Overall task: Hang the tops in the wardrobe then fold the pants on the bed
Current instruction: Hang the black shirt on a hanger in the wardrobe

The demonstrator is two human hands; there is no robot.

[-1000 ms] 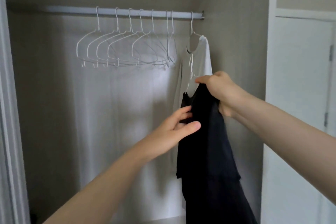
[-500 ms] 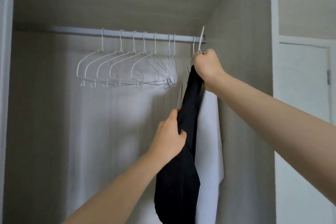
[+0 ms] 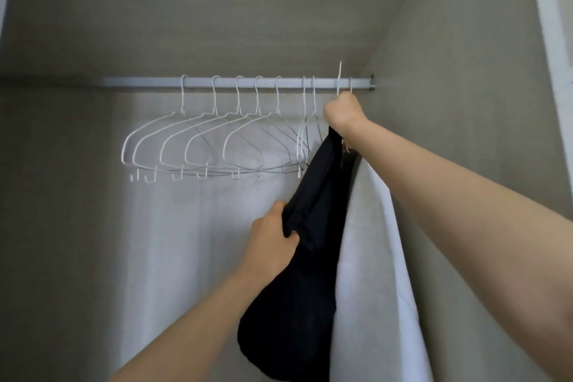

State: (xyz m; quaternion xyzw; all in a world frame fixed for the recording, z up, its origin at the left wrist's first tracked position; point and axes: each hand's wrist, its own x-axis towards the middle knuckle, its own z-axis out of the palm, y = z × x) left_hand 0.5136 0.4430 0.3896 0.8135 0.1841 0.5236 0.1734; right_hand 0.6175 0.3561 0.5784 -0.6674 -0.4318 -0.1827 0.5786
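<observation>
Head | black top (image 3: 310,226) bunched, dangling | right hand (image 3: 342,113) grips its hanger | left hand (image 3: 273,236) clutches fabric

No legible text, label, brand, number or sign anywhere in view.
</observation>
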